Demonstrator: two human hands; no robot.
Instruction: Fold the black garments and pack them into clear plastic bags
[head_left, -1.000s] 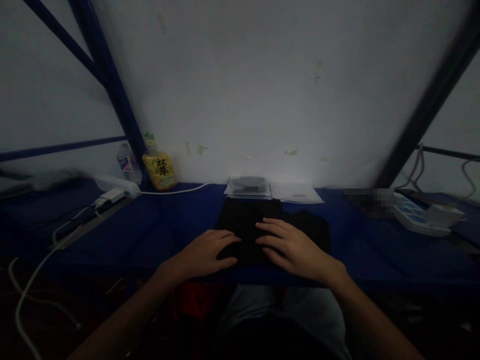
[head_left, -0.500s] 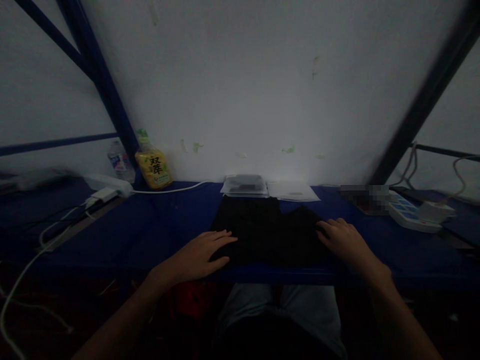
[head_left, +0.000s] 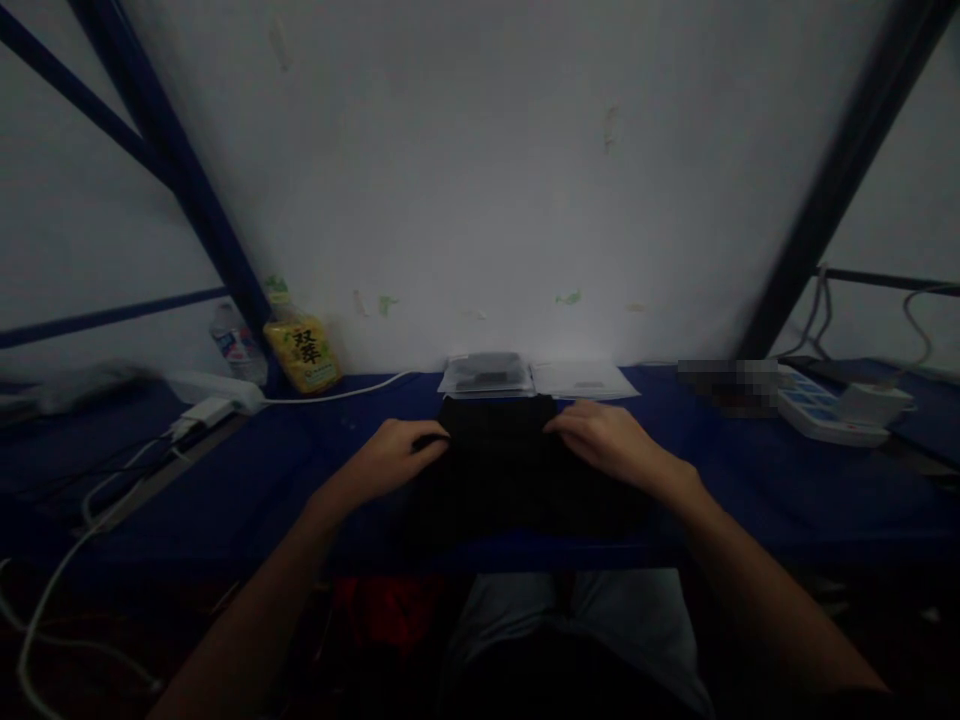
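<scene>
Pinched the left edge of the dull black cloth (head_left: 495,465), at the centre of the frame, between thumb and fingers of the bare left hand (head_left: 394,452). Apparently grasped its right edge, near the far corner, with the bare right hand (head_left: 613,440), likely for even control from both sides. Had the cloth lying on the glossy dark-blue tabletop (head_left: 750,500), probably for level backing. Had flat white papers (head_left: 585,380) just beyond, and a yellow green-capped bottle (head_left: 304,352) at middle left, presumably out of both hands' way.
</scene>
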